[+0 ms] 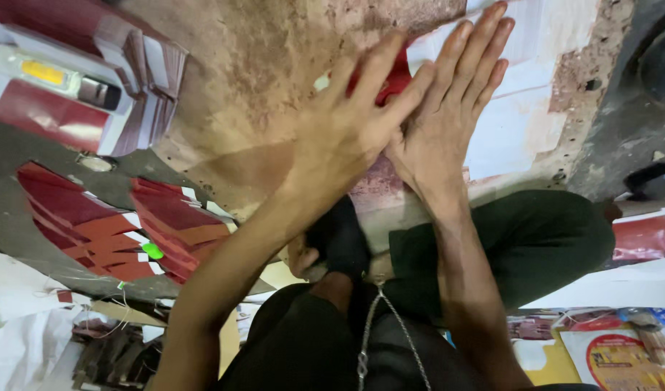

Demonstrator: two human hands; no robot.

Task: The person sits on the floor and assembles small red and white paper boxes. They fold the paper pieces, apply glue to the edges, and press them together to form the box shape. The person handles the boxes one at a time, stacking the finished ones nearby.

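You are pressing your left hand point(347, 130) and right hand point(445, 119) flat, fingers together, over a red sheet point(394, 76) at twelve o'clock; red card stacks point(122, 217) are lying at nine.

A single camera, worn on the person's head, looks steeply down over the seated lap and along both forearms, which enter from the bottom edge. It sits close: the left hand point(347, 130) and right hand point(448, 108) fill the upper middle of the frame, laid flat over the worn brown work surface point(253, 80). Stacks of flat red cartons point(122, 224) lie at the left edge, and printed packets point(615, 355) at the lower right corner.
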